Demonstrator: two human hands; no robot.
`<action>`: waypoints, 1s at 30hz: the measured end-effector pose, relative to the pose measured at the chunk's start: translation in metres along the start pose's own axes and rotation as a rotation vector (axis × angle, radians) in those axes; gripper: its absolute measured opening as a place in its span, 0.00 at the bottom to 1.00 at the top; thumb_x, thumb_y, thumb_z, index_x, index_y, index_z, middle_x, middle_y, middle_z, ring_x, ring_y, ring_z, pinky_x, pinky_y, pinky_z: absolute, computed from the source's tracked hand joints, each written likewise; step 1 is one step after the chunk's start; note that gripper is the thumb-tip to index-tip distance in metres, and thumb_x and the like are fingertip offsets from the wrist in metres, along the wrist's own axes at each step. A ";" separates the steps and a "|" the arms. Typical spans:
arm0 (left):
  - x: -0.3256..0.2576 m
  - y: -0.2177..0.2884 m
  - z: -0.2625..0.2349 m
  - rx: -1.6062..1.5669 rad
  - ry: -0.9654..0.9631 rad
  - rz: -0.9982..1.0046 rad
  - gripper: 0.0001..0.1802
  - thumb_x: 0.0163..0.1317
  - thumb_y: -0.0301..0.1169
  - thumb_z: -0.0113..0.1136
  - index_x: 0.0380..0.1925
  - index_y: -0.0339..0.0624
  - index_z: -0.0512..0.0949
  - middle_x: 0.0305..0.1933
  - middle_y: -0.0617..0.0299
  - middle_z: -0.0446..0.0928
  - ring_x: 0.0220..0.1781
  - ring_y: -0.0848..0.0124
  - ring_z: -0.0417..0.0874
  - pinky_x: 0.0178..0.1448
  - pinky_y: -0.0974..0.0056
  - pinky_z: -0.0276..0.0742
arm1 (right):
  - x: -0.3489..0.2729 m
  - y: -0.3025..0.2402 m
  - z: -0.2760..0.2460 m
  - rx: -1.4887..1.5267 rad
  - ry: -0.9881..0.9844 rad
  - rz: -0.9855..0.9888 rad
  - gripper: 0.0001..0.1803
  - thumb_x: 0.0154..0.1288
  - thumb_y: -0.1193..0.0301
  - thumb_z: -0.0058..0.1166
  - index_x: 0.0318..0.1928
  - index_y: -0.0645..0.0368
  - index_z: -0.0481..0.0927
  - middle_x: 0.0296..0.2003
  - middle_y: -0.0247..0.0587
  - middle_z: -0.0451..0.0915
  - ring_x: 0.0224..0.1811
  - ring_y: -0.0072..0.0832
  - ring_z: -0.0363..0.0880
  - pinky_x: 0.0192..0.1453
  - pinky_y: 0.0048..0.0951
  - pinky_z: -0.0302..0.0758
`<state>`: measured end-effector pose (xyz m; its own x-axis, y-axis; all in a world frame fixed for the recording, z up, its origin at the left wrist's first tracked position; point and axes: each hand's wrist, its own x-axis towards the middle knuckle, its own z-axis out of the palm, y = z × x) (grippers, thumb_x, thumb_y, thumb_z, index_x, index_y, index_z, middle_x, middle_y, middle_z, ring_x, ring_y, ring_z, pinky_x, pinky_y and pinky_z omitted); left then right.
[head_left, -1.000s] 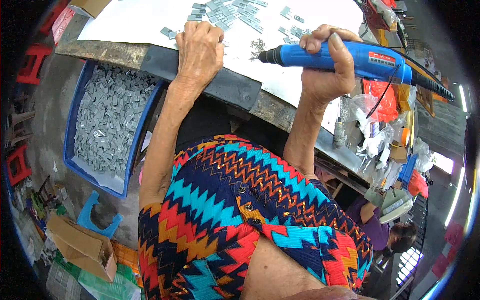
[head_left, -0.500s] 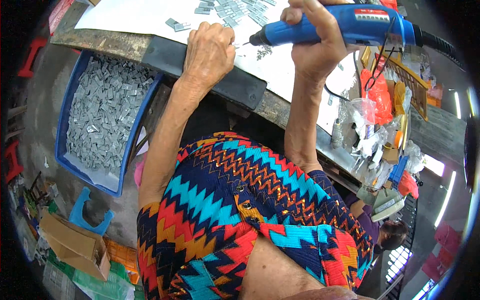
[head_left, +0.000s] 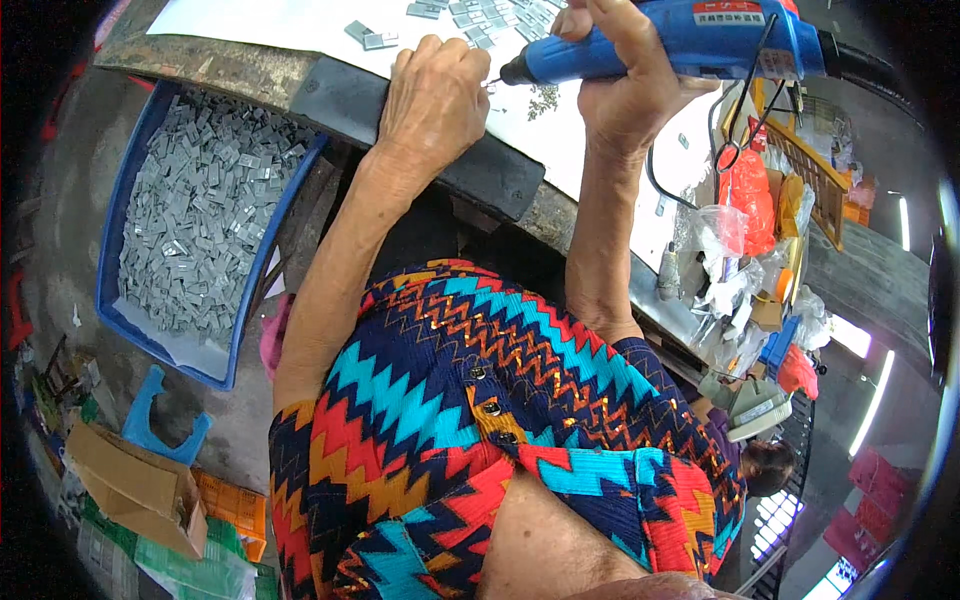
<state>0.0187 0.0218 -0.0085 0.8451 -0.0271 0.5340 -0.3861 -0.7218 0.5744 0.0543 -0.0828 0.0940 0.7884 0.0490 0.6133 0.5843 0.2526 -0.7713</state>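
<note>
Closer to the left hand (head_left: 432,105) has the nose of the blue power tool (head_left: 590,57) been brought since the earliest frame, so that the gap between them has been almost closed. Its body is gripped by the right hand (head_left: 632,85), with the fingers wrapped around it, and it is held tilted only slightly above the counter (head_left: 220,72). The thin bit (head_left: 493,81) is pointed at the left hand, just beside its fingertips. On that side the fingers are curled down near the counter's front edge; whether a piece is pinched beneath them cannot be told, as the view is blocked by the back of the hand. Most of the counter is covered by a white sheet (head_left: 270,22), on which flat grey pieces (head_left: 485,15) are scattered beyond the left hand. Small dark bits (head_left: 543,100) are gathered in a patch below the tool's nose. Down to the left, a blue tray (head_left: 257,300) is filled with a heap of similar grey parts (head_left: 195,225). Farther off, a cardboard box (head_left: 125,480) is seen at lower left, and a red plastic bag (head_left: 745,195) at right among clear wrappings.
</note>
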 end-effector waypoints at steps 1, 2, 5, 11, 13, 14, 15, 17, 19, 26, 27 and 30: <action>0.001 0.001 0.000 -0.004 -0.001 0.005 0.08 0.41 0.21 0.61 0.24 0.41 0.75 0.28 0.60 0.74 0.35 0.60 0.74 0.40 0.57 0.68 | 0.001 -0.001 -0.001 -0.002 0.013 0.007 0.07 0.50 0.81 0.54 0.31 0.66 0.73 0.21 0.42 0.75 0.19 0.25 0.74 0.26 0.25 0.74; 0.003 0.003 0.000 -0.008 -0.001 0.009 0.08 0.41 0.21 0.61 0.24 0.41 0.75 0.28 0.59 0.74 0.35 0.60 0.74 0.40 0.57 0.68 | 0.001 -0.002 -0.002 -0.004 0.025 0.014 0.07 0.50 0.80 0.55 0.31 0.66 0.73 0.22 0.42 0.75 0.19 0.25 0.74 0.26 0.25 0.74; 0.002 0.003 -0.001 0.001 -0.002 0.008 0.08 0.42 0.21 0.61 0.24 0.41 0.75 0.28 0.59 0.74 0.35 0.60 0.74 0.40 0.57 0.68 | -0.001 0.000 -0.003 -0.026 0.024 0.028 0.07 0.50 0.80 0.55 0.32 0.66 0.73 0.22 0.42 0.75 0.19 0.25 0.74 0.26 0.26 0.74; 0.001 0.001 -0.001 -0.004 -0.015 0.001 0.07 0.42 0.21 0.61 0.24 0.40 0.74 0.27 0.58 0.73 0.34 0.60 0.74 0.41 0.58 0.68 | -0.001 0.002 -0.001 -0.018 0.011 0.010 0.07 0.50 0.79 0.55 0.31 0.65 0.73 0.21 0.41 0.75 0.18 0.25 0.74 0.25 0.25 0.74; 0.001 0.000 -0.001 -0.014 -0.015 0.001 0.07 0.42 0.20 0.61 0.24 0.40 0.74 0.27 0.58 0.73 0.34 0.60 0.73 0.41 0.58 0.69 | -0.001 0.003 -0.001 -0.035 0.012 0.013 0.07 0.49 0.80 0.55 0.31 0.65 0.73 0.21 0.41 0.75 0.18 0.25 0.74 0.25 0.25 0.74; 0.001 -0.001 -0.001 -0.026 -0.014 -0.003 0.07 0.42 0.20 0.61 0.24 0.39 0.74 0.27 0.57 0.73 0.34 0.60 0.73 0.40 0.58 0.69 | -0.001 0.004 -0.001 -0.052 0.014 0.016 0.07 0.49 0.80 0.55 0.30 0.65 0.73 0.21 0.41 0.75 0.18 0.25 0.74 0.25 0.25 0.74; 0.001 -0.001 0.000 -0.041 -0.014 -0.004 0.08 0.42 0.20 0.60 0.24 0.39 0.74 0.27 0.57 0.73 0.34 0.59 0.73 0.40 0.58 0.70 | -0.001 0.003 -0.001 -0.054 0.016 0.015 0.07 0.49 0.80 0.55 0.30 0.65 0.73 0.21 0.41 0.75 0.18 0.25 0.74 0.25 0.25 0.74; 0.003 0.000 0.000 -0.056 -0.011 0.004 0.07 0.42 0.19 0.60 0.24 0.39 0.74 0.26 0.56 0.73 0.33 0.59 0.74 0.39 0.58 0.70 | -0.001 0.000 0.002 -0.042 0.016 0.018 0.07 0.48 0.80 0.55 0.30 0.65 0.73 0.20 0.40 0.74 0.19 0.24 0.74 0.25 0.24 0.74; 0.003 0.000 0.000 -0.068 -0.006 0.005 0.07 0.42 0.19 0.60 0.24 0.39 0.73 0.26 0.56 0.72 0.33 0.59 0.74 0.38 0.58 0.71 | -0.001 -0.001 0.003 -0.046 0.007 0.051 0.07 0.48 0.80 0.55 0.30 0.65 0.73 0.20 0.40 0.74 0.19 0.24 0.74 0.25 0.24 0.74; 0.001 -0.002 -0.002 -0.116 -0.036 -0.035 0.06 0.43 0.20 0.60 0.23 0.35 0.74 0.26 0.52 0.73 0.33 0.57 0.75 0.39 0.57 0.71 | -0.001 0.007 0.000 -0.070 -0.106 0.037 0.05 0.47 0.80 0.55 0.28 0.64 0.73 0.19 0.38 0.74 0.17 0.22 0.72 0.23 0.22 0.73; 0.002 -0.002 0.000 -0.118 -0.028 -0.028 0.06 0.42 0.19 0.59 0.22 0.37 0.72 0.26 0.55 0.72 0.32 0.59 0.74 0.36 0.58 0.71 | 0.000 0.007 0.000 -0.074 -0.103 0.038 0.05 0.47 0.80 0.55 0.28 0.64 0.73 0.19 0.38 0.74 0.17 0.22 0.72 0.23 0.22 0.73; 0.005 0.000 -0.002 -0.135 -0.042 -0.019 0.05 0.42 0.20 0.59 0.22 0.33 0.74 0.25 0.48 0.73 0.33 0.53 0.75 0.40 0.55 0.72 | 0.000 0.006 -0.001 -0.137 -0.078 0.093 0.05 0.47 0.80 0.56 0.26 0.64 0.73 0.19 0.38 0.74 0.16 0.21 0.72 0.22 0.21 0.72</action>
<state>0.0221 0.0234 -0.0050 0.8665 -0.0450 0.4972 -0.4134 -0.6230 0.6641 0.0574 -0.0819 0.0892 0.8262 0.1418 0.5453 0.5344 0.1094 -0.8381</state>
